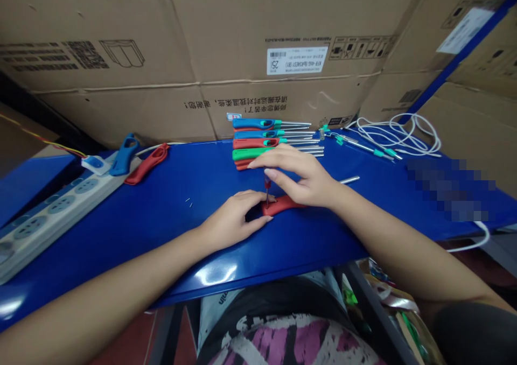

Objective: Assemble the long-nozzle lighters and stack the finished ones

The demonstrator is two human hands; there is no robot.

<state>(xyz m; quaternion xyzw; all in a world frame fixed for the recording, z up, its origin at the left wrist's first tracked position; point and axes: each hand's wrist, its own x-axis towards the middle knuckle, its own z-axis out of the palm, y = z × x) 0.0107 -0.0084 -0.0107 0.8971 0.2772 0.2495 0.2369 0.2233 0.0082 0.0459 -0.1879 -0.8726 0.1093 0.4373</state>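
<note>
A red stick lighter (279, 205) lies on the blue table in front of me, its metal tube pointing right. My left hand (228, 219) pinches the handle's left end between thumb and fingers. Above it, my right hand (309, 175) grips a small screwdriver (267, 187) with a dark red handle. The screwdriver stands upright, its tip on the left end of the handle. My right hand and wrist cover part of the lighter. Two tiny metal pins or screws (189, 201) lie left of my left hand.
Several stick lighters (252, 134) are stacked behind my hands. Blue (124, 154) and red handle pieces (147, 164) rest by a power strip (60, 206) at left. Thin metal tubes with green parts (365, 145) and a coiled white cable (412, 136) lie right. A cardboard box (153, 101) stands behind.
</note>
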